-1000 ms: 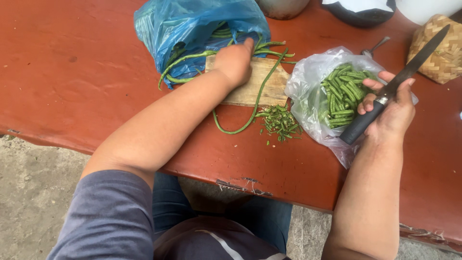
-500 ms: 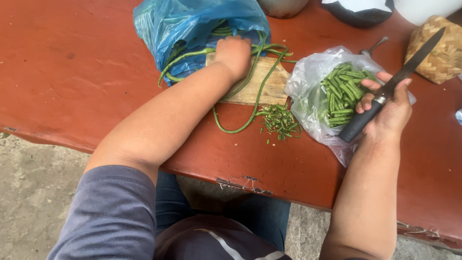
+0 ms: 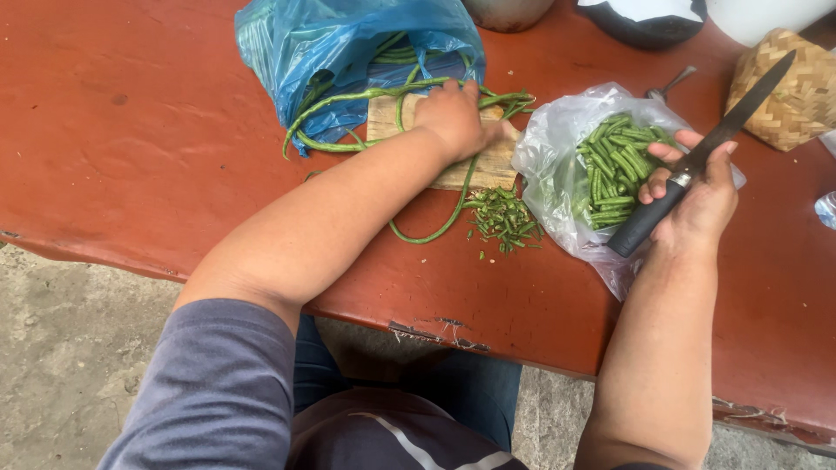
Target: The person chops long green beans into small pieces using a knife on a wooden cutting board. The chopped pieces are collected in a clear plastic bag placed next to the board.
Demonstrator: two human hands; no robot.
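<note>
Head view: left hand [image 3: 455, 117] grips long green beans [image 3: 374, 94] on a board [image 3: 488, 165] near the table's [image 3: 131, 148] far edge. Right hand [image 3: 697, 196] clasps a black-handled knife [image 3: 697, 165] beside the clear bag [image 3: 557, 148]; bare tabletop lies left.

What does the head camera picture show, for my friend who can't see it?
A person's left hand presses long green beans onto a wooden cutting board on a red table, while the right hand holds a black-handled knife beside a clear bag of cut bean pieces. A blue bag holds more beans.
</note>
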